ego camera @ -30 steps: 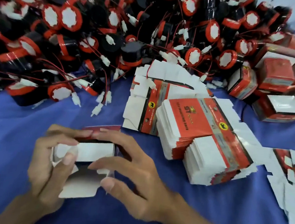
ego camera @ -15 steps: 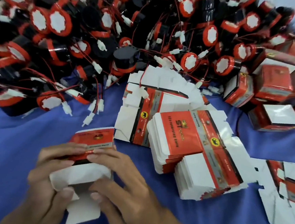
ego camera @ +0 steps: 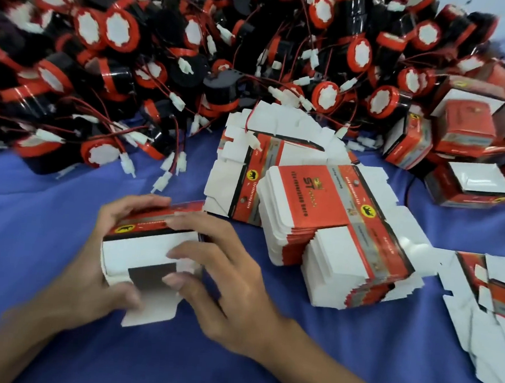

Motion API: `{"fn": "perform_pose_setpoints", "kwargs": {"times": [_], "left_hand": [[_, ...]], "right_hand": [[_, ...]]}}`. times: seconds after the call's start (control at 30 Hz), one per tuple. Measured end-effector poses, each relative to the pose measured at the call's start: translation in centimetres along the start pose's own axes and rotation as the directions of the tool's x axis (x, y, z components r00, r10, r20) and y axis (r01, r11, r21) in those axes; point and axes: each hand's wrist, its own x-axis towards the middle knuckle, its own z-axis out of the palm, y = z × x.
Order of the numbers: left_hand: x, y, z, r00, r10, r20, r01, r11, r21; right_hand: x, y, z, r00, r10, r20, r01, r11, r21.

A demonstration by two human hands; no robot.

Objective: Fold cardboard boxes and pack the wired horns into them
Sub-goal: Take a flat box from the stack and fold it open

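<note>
A small red, black and white cardboard box [ego camera: 141,243] lies on its side on the blue cloth, its open end and white flaps turned toward me. My left hand [ego camera: 93,272] grips its left side, fingers over the top and thumb on the lower flap. My right hand [ego camera: 223,279] holds the right side, fingertips pressing the white flaps inward. A big heap of black and red wired horns [ego camera: 170,64] with white plugs fills the back. Stacks of flat unfolded boxes [ego camera: 327,221] lie right of my hands.
Several folded boxes [ego camera: 472,148] are piled at the back right. More flat box blanks [ego camera: 496,301] lie at the right edge. Loose red wires with white plugs [ego camera: 171,170] trail onto the blue cloth [ego camera: 31,219] just beyond the box.
The box has been turned and squared up, so its black side with a yellow logo shows on top. My right fingers have moved onto the end flaps and are pushing them in.
</note>
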Motion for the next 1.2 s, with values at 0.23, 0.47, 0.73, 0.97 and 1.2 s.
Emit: {"fn": "perform_pose_setpoints", "kwargs": {"times": [0.23,0.47,0.73,0.97,1.2], "left_hand": [[-0.1,1.5,0.8,0.988,0.083,-0.129,-0.083,0.997,0.005],[-0.5,3.0,2.2,0.967,0.015,-0.253,-0.053,0.988,-0.142],[-0.5,0.4,2.3,0.975,0.028,-0.221,-0.064,0.985,-0.158],[-0.1,-2.4,0.7,0.967,-0.092,-0.239,0.052,0.984,-0.168],[-1.1,-1.1,1.4,0.981,0.064,-0.185,-0.081,0.993,-0.085]], "right_hand": [[0.5,-0.5,-0.2,0.983,0.17,0.071,-0.166,0.984,-0.058],[0.4,-0.9,-0.6,0.94,0.244,0.24,-0.255,0.967,0.015],[0.1,-0.5,-0.5,0.909,0.358,0.212,-0.386,0.916,0.111],[0.4,-0.7,-0.6,0.895,0.402,0.19,-0.44,0.866,0.238],[0.5,-1.0,-1.1,0.899,0.374,0.228,-0.436,0.81,0.391]]}}
